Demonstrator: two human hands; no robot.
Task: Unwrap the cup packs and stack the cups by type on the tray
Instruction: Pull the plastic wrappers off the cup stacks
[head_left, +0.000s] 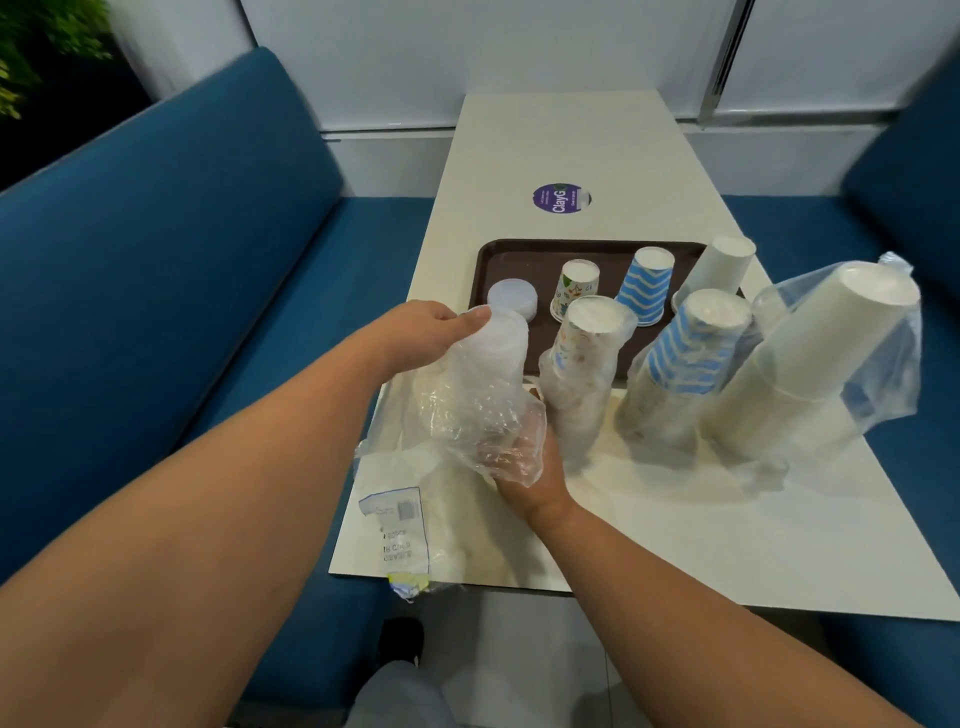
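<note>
My left hand (423, 332) grips the top of a stack of clear plastic cups (485, 364) standing upside down at the tray's near left corner. My right hand (524, 467) holds the crumpled clear wrap (467, 431) bunched round the stack's base. The brown tray (519, 254) carries single upturned cups: a clear one (511, 297), a patterned one (574, 288), a blue-striped one (644, 291) and a white one (719, 267). In front stand a wrapped patterned pack (582, 374), a blue-striped pack (680, 364) and a tall white pack (800, 364).
The white table (675, 519) is narrow, with blue benches (182, 260) on both sides. An empty printed wrapper (405, 540) hangs over the near left table edge. A purple sticker (561, 198) lies behind the tray. My knee shows below the table.
</note>
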